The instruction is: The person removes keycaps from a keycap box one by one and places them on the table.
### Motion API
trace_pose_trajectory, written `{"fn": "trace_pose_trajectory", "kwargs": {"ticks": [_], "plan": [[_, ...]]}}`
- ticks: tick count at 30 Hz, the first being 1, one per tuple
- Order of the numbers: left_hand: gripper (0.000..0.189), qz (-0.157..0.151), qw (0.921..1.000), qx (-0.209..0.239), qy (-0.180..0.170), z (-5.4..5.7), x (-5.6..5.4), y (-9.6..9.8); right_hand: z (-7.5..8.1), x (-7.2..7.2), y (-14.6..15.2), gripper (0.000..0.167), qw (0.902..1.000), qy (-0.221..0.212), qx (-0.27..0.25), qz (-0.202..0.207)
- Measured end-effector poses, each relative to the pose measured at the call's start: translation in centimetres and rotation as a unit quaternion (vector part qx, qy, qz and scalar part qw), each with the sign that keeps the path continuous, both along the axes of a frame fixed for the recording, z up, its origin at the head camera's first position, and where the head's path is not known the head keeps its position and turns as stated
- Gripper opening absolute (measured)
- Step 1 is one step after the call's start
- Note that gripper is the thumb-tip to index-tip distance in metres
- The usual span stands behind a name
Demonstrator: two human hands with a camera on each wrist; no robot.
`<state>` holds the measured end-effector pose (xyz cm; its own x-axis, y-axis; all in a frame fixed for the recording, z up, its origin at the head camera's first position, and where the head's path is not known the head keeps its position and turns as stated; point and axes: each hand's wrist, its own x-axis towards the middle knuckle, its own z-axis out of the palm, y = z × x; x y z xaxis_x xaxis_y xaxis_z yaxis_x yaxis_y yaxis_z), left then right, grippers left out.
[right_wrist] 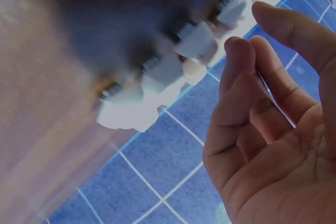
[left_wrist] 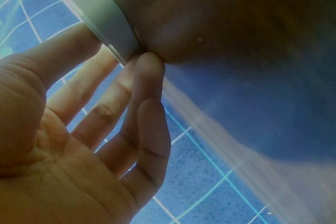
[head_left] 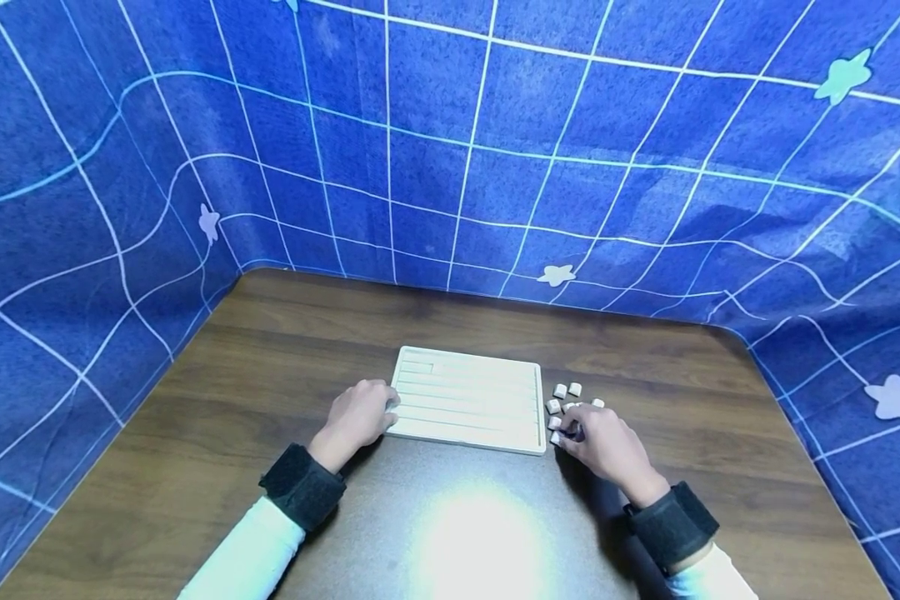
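A shallow white rectangular tray with long parallel ridges lies flat on the table. My left hand touches its left edge by the near corner, fingertips and thumb along the side wall. In the left wrist view, loosely bent fingers meet the tray's corner. Off the tray's right side lie several small white blocks. My right hand is over the nearest of these, thumb and index finger apart. In the right wrist view, a block sits just beyond the thumb tip; nothing shows between the fingertips.
The brown wooden table reflects a bright glare in front of the tray. A blue cloth with white grid lines and pale stars hangs behind the table and along its sides. Each wrist wears a black band.
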<state>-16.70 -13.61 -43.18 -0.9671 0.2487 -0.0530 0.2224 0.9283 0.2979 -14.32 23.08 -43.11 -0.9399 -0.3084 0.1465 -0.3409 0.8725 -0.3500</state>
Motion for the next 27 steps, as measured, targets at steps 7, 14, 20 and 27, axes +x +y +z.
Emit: {"fn": "trace_pose_trajectory", "kwargs": {"ticks": [7, 14, 20, 27], "plan": [[0.019, 0.004, 1.0000, -0.004, -0.003, -0.2, 0.1, -0.3, 1.1, -1.0, -1.7, 0.015, 0.9996, 0.021, -0.010, 0.013], [0.016, 0.005, 1.0000, -0.005, -0.006, -0.2, -0.1, -0.3, 1.5, -3.1, -4.9, 0.016, 0.9988, 0.026, -0.007, 0.041], [0.017, 0.006, 1.0000, -0.004, -0.006, -0.3, -0.1, -0.1, 2.0, -4.7, -7.9, 0.016, 0.9978, 0.016, -0.019, 0.062], [0.015, 0.005, 1.0000, -0.005, 0.002, -0.3, -0.1, -0.1, 2.4, -6.0, -10.8, 0.018, 0.9967, 0.013, -0.026, 0.076]]}}
